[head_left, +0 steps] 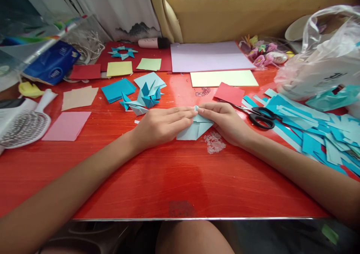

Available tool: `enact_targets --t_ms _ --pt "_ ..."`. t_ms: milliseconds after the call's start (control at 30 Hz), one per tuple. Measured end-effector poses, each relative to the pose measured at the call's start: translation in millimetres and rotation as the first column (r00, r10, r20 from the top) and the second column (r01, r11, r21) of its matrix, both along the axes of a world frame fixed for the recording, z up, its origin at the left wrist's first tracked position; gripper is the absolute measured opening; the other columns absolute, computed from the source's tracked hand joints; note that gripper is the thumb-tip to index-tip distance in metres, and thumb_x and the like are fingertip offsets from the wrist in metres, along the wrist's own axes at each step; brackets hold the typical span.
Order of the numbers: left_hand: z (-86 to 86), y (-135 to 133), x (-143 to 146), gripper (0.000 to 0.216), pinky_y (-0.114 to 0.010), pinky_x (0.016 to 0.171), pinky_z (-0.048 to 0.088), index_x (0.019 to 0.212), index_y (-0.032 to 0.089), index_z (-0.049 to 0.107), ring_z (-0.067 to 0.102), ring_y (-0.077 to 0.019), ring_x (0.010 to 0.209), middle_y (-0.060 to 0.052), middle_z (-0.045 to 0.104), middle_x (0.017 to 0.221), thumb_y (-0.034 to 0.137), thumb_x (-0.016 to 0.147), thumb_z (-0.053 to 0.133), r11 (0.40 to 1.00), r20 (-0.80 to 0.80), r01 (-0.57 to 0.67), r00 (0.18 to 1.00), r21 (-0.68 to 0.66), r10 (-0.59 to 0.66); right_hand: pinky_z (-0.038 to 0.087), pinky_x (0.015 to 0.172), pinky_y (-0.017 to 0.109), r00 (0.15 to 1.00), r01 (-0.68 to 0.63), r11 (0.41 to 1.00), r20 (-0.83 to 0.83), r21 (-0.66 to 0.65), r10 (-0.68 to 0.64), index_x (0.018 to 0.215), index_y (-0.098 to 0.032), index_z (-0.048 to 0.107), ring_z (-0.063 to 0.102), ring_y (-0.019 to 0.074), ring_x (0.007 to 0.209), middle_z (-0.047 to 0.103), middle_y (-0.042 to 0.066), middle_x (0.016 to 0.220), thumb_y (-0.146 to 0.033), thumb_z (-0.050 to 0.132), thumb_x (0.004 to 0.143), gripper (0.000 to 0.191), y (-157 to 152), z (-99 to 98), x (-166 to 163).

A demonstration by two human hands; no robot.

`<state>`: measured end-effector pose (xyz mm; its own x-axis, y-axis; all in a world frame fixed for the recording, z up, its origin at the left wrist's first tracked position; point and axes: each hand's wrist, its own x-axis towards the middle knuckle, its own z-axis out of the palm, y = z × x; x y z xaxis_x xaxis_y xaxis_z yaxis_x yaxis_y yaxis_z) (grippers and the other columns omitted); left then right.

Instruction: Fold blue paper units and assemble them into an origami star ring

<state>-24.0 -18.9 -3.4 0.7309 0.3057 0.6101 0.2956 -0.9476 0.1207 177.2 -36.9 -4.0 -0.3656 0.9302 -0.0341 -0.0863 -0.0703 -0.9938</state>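
A pale blue sheet of folded origami paper (pixel 194 129) lies on the red table between my hands. My left hand (pixel 165 124) presses on its left side, fingers together and stretched toward the top point. My right hand (pixel 222 119) pinches the upper right edge near that point, thumb on top. Some of the paper is hidden under the fingers. Just beyond my left hand stand several folded blue paper pieces (pixel 149 95), close to a stack of blue paper squares (pixel 118 89).
Black-handled scissors (pixel 261 118) and a heap of blue paper strips (pixel 317 122) lie at the right, with a plastic bag (pixel 334 59) behind. A hairbrush (pixel 26 128) and pink paper (pixel 67 126) lie left. Lilac card (pixel 209 57) is at the back.
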Motion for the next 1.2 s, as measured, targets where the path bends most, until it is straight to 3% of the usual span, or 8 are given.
enact_targets --t_ms 300,500,600,700,767,1000,1200 --pt "4.3 -3.3 1.5 0.019 -0.026 0.091 0.052 0.096 0.020 0.065 0.058 -0.0163 0.110 -0.002 0.066 0.111 0.016 0.082 0.053 0.999 0.032 0.007 0.999 0.040 -0.008 0.048 0.064 0.028 0.998 0.001 1.000 -0.060 -0.004 -0.001 0.087 -0.019 0.067 0.058 0.0127 0.064 0.065 0.002 0.075 -0.035 0.061 0.079 0.018 -1.1 1.2 -1.4" --pt "6.8 -7.4 3.8 0.014 -0.025 0.084 0.054 0.083 0.018 0.065 0.063 -0.0156 0.101 -0.002 0.071 0.098 0.017 0.082 0.052 1.000 0.082 0.020 0.996 0.013 -0.021 0.038 0.054 0.022 0.992 0.030 0.995 0.116 0.091 -0.040 0.072 -0.017 0.062 0.049 0.0094 0.058 0.057 0.000 0.066 -0.039 0.060 0.079 0.024 -2.9 4.5 -1.3" --pt "11.4 -12.6 9.7 0.015 -0.024 0.081 0.052 0.082 0.016 0.063 0.065 -0.0132 0.091 -0.003 0.071 0.088 0.017 0.085 0.048 0.990 0.190 -0.069 0.977 -0.122 0.092 0.033 0.051 0.022 0.975 0.001 0.988 0.217 0.152 -0.035 0.068 -0.015 0.059 0.043 0.0080 0.056 0.051 -0.002 0.063 -0.040 0.059 0.079 0.027 -3.9 7.3 -1.3" --pt "14.9 -16.4 16.5 0.012 -0.025 0.078 0.049 0.088 0.017 0.061 0.061 -0.0123 0.084 -0.003 0.067 0.087 0.022 0.085 0.050 0.921 0.214 -0.261 0.920 -0.290 0.328 0.032 0.051 0.022 0.964 -0.039 0.981 0.266 0.189 -0.013 0.072 -0.014 0.060 0.042 0.0081 0.057 0.050 -0.001 0.064 -0.040 0.057 0.081 0.027 -4.9 9.5 -1.2" --pt "16.1 -17.2 19.9 0.011 -0.024 0.073 0.046 0.086 0.017 0.060 0.058 -0.0116 0.079 -0.001 0.064 0.083 0.025 0.084 0.053 0.869 0.155 -0.301 0.910 -0.392 0.385 0.030 0.050 0.022 0.953 -0.062 0.976 0.302 0.209 -0.004 0.071 -0.014 0.060 0.040 0.0076 0.056 0.048 -0.002 0.062 -0.040 0.055 0.081 0.028 -5.2 9.9 -1.0" --pt "16.6 -15.9 22.4 0.021 -0.020 0.057 0.038 0.073 0.015 0.054 0.050 -0.0087 0.064 0.002 0.057 0.070 0.033 0.083 0.054 0.684 0.008 -0.248 0.938 -0.685 0.348 0.031 0.051 0.022 0.945 -0.039 0.971 0.326 0.235 -0.041 0.074 -0.014 0.061 0.043 0.0082 0.058 0.051 -0.001 0.064 -0.039 0.055 0.082 0.026 -4.8 7.8 -0.2" --pt "13.3 -11.0 20.7 0.025 -0.021 0.055 0.034 0.073 0.015 0.054 0.047 -0.0095 0.064 0.001 0.054 0.069 0.036 0.085 0.048 0.612 0.013 -0.199 0.946 -0.765 0.324 0.035 0.051 0.022 0.958 0.042 0.972 0.266 0.230 -0.104 0.071 -0.015 0.060 0.046 0.0085 0.057 0.055 -0.001 0.064 -0.036 0.055 0.082 0.024 -5.5 7.5 -1.5"
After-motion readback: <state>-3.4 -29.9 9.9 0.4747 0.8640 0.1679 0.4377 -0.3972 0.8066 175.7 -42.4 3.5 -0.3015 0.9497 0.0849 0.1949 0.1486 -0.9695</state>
